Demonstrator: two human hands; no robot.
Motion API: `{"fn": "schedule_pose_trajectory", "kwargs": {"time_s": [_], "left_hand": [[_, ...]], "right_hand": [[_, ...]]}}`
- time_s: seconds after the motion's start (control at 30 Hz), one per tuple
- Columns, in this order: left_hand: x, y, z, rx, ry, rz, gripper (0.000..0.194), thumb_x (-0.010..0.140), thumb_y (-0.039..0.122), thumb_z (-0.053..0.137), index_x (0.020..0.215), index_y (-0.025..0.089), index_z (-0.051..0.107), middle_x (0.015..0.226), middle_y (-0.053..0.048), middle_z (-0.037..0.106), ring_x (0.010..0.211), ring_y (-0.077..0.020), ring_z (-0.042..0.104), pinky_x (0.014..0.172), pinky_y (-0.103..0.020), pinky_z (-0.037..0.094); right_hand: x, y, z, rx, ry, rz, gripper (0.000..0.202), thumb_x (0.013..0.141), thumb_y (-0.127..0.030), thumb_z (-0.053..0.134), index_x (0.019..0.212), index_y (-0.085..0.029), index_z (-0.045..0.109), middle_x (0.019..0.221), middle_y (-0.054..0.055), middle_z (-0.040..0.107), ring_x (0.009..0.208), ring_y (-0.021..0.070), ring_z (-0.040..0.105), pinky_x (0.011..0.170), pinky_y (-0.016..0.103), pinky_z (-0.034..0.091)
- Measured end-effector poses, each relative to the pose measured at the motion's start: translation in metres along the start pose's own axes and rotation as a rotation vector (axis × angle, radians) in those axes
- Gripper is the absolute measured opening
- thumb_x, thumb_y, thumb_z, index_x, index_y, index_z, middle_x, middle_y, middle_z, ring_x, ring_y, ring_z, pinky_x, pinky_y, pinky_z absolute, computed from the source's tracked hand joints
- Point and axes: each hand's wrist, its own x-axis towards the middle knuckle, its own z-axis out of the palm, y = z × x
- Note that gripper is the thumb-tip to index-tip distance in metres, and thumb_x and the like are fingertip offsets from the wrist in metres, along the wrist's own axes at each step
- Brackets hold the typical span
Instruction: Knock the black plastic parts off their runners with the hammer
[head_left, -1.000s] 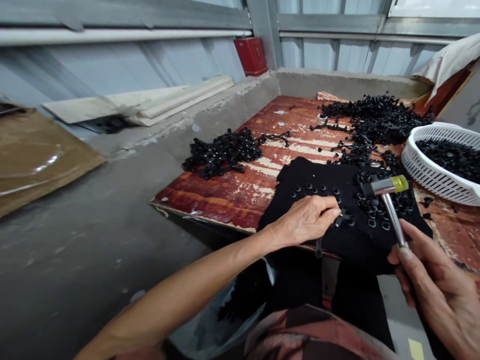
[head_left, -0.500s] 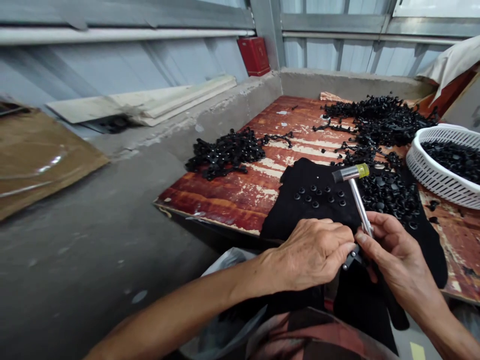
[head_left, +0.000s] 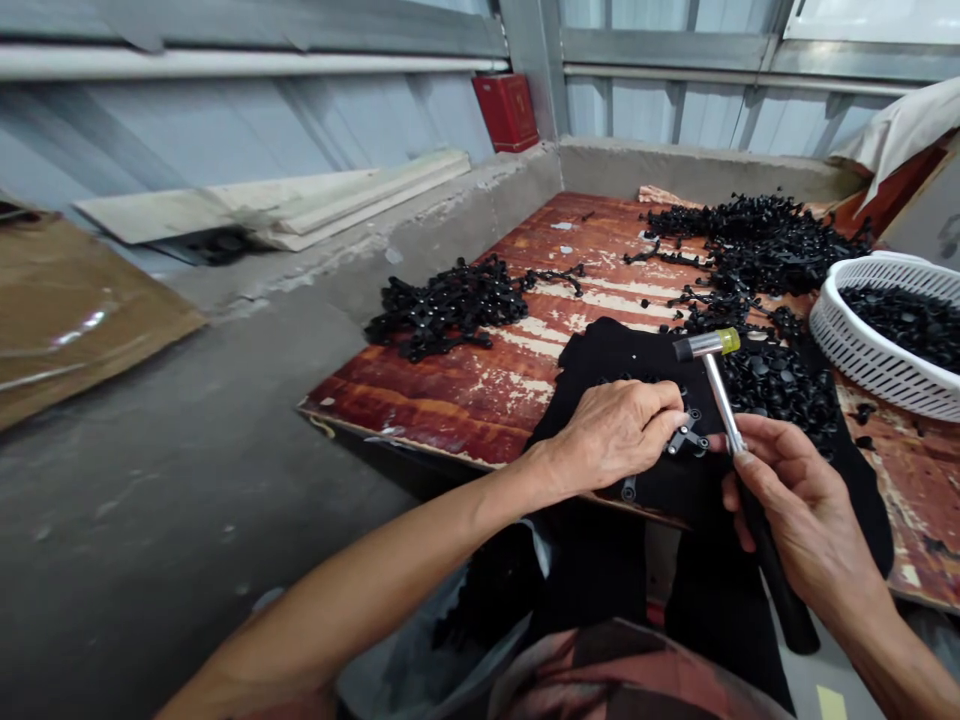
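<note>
Many round black plastic caps (head_left: 776,385) look unused; my left hand (head_left: 619,432) pinches an unfinished-looking, branched black piece (head_left: 684,437), my right hand (head_left: 799,490) grips a yellow-tipped metal hammer (head_left: 722,400).

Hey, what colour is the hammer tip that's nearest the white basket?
That hammer tip is yellow; the head view shows it best.
</note>
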Motion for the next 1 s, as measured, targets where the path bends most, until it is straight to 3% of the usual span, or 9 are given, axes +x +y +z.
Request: {"fn": "schedule_pose_trajectory", "kwargs": {"time_s": [0.07, 0.2, 0.4, 0.57, 1.0], "left_hand": [[-0.004, -0.003, -0.004, 0.033, -0.006, 0.044, 0.021, 0.092, 0.028, 0.046, 0.081, 0.021, 0.063, 0.074, 0.001, 0.063, 0.074, -0.0155, 0.057, 0.071, -0.027, 0.038], [-0.019, -0.021, -0.017, -0.016, -0.003, 0.085, 0.023, 0.092, 0.027, 0.045, 0.077, 0.019, 0.061, 0.071, 0.001, 0.061, 0.07, -0.0131, 0.055, 0.071, -0.026, 0.038], [-0.029, -0.046, -0.023, -0.148, 0.04, -0.058, 0.021, 0.089, 0.026, 0.044, 0.074, 0.017, 0.055, 0.066, 0.003, 0.052, 0.062, -0.0101, 0.049, 0.061, -0.023, 0.036], [-0.024, -0.047, -0.014, -0.225, 0.087, -0.081, 0.012, 0.087, 0.028, 0.049, 0.08, 0.018, 0.051, 0.06, 0.007, 0.049, 0.056, -0.0086, 0.045, 0.055, -0.021, 0.033], [-0.02, -0.05, -0.008, -0.252, 0.124, -0.15, 0.011, 0.085, 0.028, 0.049, 0.078, 0.02, 0.047, 0.057, 0.008, 0.045, 0.052, -0.0081, 0.041, 0.053, -0.021, 0.031]], "right_hand": [[0.0, 0.001, -0.001, 0.014, 0.016, 0.003, 0.043, 0.079, -0.044, 0.073, 0.112, -0.023, 0.056, 0.094, 0.003, 0.065, 0.052, 0.0108, 0.051, 0.029, 0.019, 0.041], [0.0, 0.004, -0.003, 0.046, 0.032, -0.005, 0.043, 0.079, -0.044, 0.074, 0.112, -0.023, 0.055, 0.083, 0.0, 0.063, 0.048, 0.0099, 0.047, 0.028, 0.018, 0.04], [0.001, 0.007, -0.005, 0.045, 0.038, 0.008, 0.043, 0.078, -0.043, 0.075, 0.111, -0.023, 0.057, 0.078, -0.002, 0.061, 0.046, 0.0095, 0.046, 0.028, 0.018, 0.04], [0.0, 0.008, -0.007, 0.035, 0.051, 0.013, 0.041, 0.079, -0.044, 0.075, 0.11, -0.024, 0.058, 0.078, -0.001, 0.061, 0.046, 0.0099, 0.047, 0.028, 0.019, 0.04], [0.0, 0.007, -0.006, 0.027, 0.056, 0.017, 0.042, 0.077, -0.044, 0.076, 0.11, -0.025, 0.059, 0.076, -0.001, 0.061, 0.046, 0.0105, 0.048, 0.028, 0.019, 0.04]]}}
